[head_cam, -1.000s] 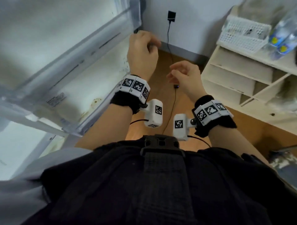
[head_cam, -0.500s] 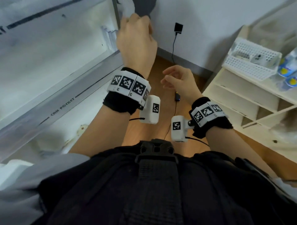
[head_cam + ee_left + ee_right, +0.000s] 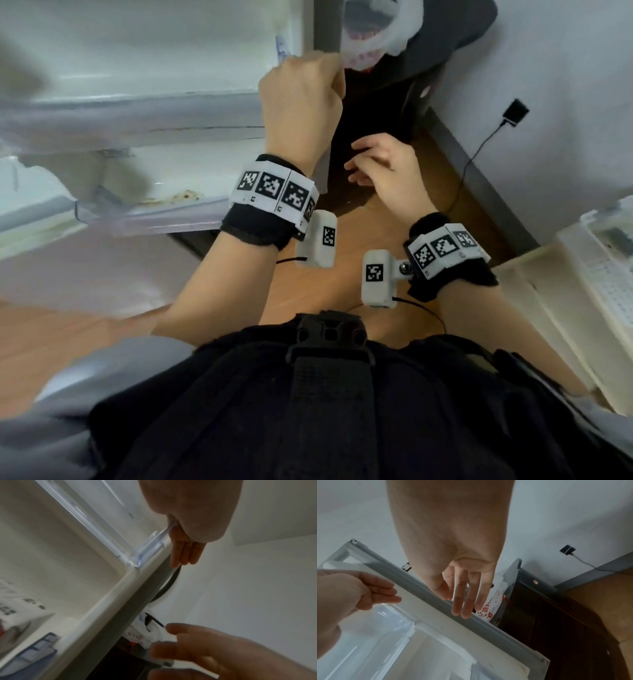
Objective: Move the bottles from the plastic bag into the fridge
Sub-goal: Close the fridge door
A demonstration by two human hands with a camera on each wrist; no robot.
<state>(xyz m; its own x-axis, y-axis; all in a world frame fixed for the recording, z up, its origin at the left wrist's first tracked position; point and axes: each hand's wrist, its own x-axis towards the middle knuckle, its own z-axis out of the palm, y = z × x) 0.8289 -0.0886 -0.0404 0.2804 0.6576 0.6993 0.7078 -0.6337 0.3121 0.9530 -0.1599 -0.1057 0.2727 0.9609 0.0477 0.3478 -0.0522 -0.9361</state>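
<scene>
left hand [image 3: 301, 102] grips the fridge door [image 3: 144, 113] edge; right hand [image 3: 383, 168] relaxed.

Left hand [image 3: 187, 524]: fingers hooked over the outer edge of the fridge door [image 3: 109, 601], fingertips lying on its grey side.
Door shelf [image 3: 96, 524]: clear plastic rail, ending at the door's corner.
Right hand [image 3: 214, 655]: low in view, blurred, fingers loosely curled, holding nothing.
Plastic bag [image 3: 150, 632]: white with red print, beyond the door edge.
</scene>
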